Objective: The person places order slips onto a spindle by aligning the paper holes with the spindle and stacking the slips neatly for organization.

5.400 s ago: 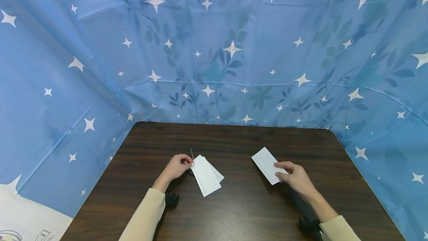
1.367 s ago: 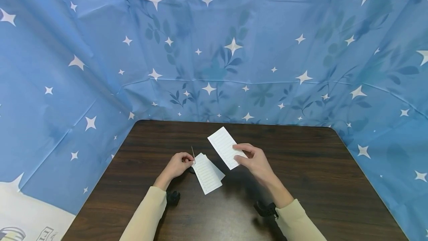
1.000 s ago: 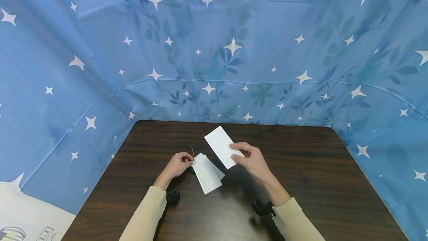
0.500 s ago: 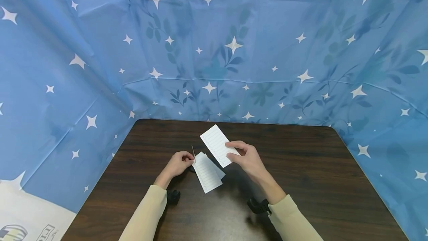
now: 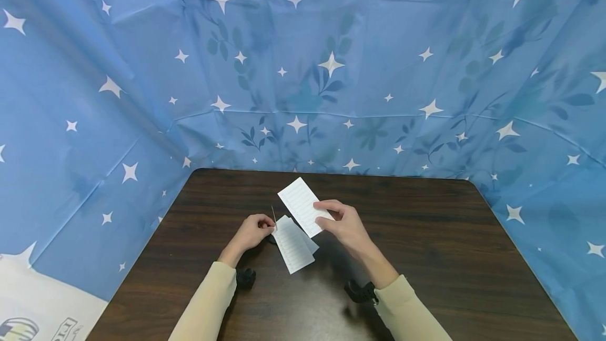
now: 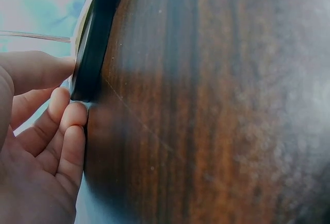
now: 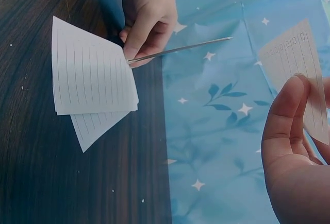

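Observation:
A bill spike has a thin metal needle [image 5: 273, 216] rising from a dark base [image 6: 95, 44]. Lined paper slips [image 5: 290, 246] lie fanned at the needle's foot, seemingly pierced at one corner. My left hand [image 5: 250, 233] holds the spike low down, its thumb by the slips' corner and the base's rim; the exact contact is partly hidden. Between thumb and fingers, my right hand [image 5: 349, 224] pinches another slip [image 5: 300, 201], raised and tilted right of the needle. In the right wrist view this slip [image 7: 289, 54] shows a row of small printed boxes, apart from the needle.
A dark wooden table [image 5: 450, 257] lies beneath both hands. Behind it and at the sides hangs a blue curtain [image 5: 379, 41] with white stars. White printed material [image 5: 42, 299] shows at lower left.
My right hand has carried its slip leftward from the table's right side to near the spike, still moving slightly left in the last second. My left hand and the fanned slips stay almost still.

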Action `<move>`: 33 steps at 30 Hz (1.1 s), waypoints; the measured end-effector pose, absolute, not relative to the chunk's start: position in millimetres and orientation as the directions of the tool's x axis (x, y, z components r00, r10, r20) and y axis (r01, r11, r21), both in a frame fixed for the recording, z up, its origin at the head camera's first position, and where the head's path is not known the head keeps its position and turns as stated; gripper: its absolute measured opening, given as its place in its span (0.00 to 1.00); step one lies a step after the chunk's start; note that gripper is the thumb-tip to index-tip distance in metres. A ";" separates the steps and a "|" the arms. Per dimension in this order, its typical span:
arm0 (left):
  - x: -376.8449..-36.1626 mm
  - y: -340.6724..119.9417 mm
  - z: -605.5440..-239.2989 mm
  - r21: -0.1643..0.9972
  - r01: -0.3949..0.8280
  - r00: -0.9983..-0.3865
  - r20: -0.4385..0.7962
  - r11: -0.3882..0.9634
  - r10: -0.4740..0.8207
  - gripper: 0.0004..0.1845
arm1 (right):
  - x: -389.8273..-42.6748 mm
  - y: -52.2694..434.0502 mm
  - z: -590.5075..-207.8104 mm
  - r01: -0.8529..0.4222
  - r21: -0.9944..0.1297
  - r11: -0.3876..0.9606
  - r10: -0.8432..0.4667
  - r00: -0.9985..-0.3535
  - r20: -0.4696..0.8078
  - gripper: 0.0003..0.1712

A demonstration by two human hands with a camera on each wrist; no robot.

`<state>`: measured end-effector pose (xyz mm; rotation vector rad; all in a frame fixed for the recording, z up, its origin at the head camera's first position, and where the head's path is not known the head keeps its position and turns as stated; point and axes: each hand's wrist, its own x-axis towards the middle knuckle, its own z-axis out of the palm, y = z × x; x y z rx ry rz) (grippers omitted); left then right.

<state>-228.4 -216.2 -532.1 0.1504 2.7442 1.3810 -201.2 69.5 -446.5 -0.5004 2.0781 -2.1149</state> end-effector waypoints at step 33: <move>-226.3 -224.6 -515.0 0.785 0.104 -0.994 0.066 0.610 0.086 0.04 | -198.5 53.0 -445.6 -0.101 -0.994 -0.051 -0.341 -0.933 0.112 0.22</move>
